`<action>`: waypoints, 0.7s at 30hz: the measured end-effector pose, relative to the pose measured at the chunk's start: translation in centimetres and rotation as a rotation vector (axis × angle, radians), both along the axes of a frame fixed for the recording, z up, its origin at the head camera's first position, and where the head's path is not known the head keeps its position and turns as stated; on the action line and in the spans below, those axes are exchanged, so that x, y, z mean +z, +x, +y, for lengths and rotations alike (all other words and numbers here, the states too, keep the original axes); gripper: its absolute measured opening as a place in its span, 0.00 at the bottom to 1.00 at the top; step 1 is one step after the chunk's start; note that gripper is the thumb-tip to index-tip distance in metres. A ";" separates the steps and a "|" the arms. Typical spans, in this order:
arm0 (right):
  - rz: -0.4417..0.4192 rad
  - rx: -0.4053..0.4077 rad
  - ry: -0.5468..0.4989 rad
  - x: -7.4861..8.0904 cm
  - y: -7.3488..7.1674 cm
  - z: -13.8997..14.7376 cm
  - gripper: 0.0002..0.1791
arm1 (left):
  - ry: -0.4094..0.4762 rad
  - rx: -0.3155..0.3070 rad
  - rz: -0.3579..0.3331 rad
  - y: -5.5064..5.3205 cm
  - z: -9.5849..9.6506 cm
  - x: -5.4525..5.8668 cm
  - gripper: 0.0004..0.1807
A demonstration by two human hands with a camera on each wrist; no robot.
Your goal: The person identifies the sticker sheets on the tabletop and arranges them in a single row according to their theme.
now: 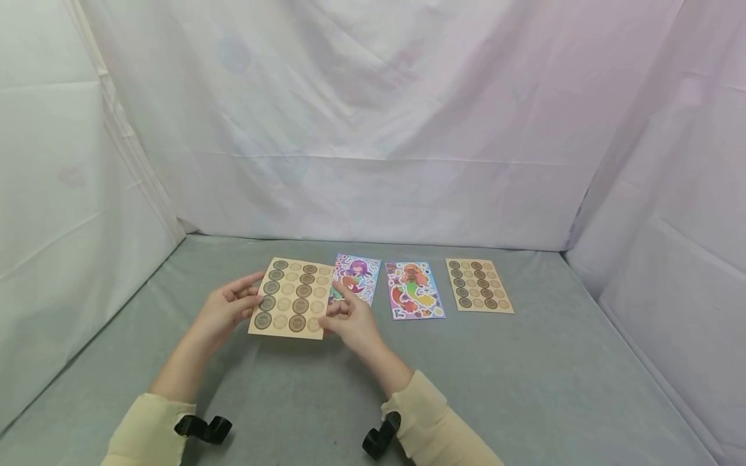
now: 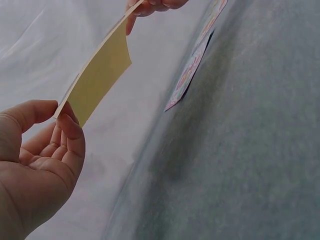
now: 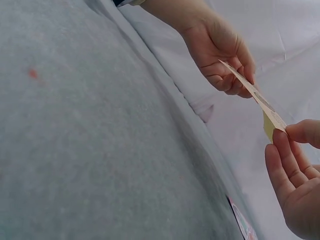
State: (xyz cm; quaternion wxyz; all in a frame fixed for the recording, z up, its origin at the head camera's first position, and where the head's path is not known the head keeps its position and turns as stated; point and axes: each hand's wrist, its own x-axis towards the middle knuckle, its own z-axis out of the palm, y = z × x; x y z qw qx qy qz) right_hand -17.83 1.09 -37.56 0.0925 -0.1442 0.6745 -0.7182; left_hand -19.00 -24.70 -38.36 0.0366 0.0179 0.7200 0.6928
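Note:
Both hands hold a tan sticker sheet [image 1: 291,298] up off the table, its face with rows of round dark and light stamps turned toward the head camera. My left hand [image 1: 226,309] pinches the sheet's left edge between thumb and fingers. On the opposite edge, my right hand [image 1: 355,322] pinches near the lower right corner. In the left wrist view the plain yellowish back of the sheet [image 2: 102,75] shows, slightly bowed. The right wrist view sees the sheet [image 3: 257,97] almost edge-on between the two hands.
Behind the held sheet lies a purple-haired mermaid sticker sheet [image 1: 361,275], partly covered. To its right are another mermaid sheet [image 1: 415,291] and a second tan stamp sheet [image 1: 480,286]. A grey cloth [image 1: 495,388] covers the table, with white curtains [image 1: 373,129] around it.

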 end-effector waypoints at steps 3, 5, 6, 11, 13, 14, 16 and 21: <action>-0.004 0.009 0.001 -0.1 0.1 0.0 0.40 | -0.015 0.004 -0.006 0.4 0.0 0.0 0.35; -0.007 0.017 -0.007 -0.6 0.0 0.0 0.40 | -0.013 0.008 -0.012 0.6 -0.1 0.0 0.35; -0.010 0.020 -0.014 -0.9 -0.1 -0.1 0.41 | -0.012 0.010 -0.015 0.8 -0.1 0.0 0.35; -0.021 0.027 -0.024 -2.2 -0.3 -0.4 0.43 | -0.010 0.008 -0.014 1.3 -0.3 -0.1 0.36; -0.024 0.026 -0.019 -2.3 -0.2 -0.5 0.44 | -0.006 0.006 -0.009 1.5 -0.4 -0.2 0.36; -0.027 0.026 -0.019 -2.3 -0.1 -0.6 0.44 | -0.007 0.004 -0.005 1.6 -0.5 -0.2 0.36; -0.032 0.025 -0.010 -2.4 0.0 -0.7 0.44 | 0.001 -0.001 0.004 1.7 -0.6 -0.4 0.36; -0.044 0.020 -0.006 -2.6 0.5 -0.8 0.44 | 0.015 -0.013 0.010 2.1 -0.9 -0.6 0.36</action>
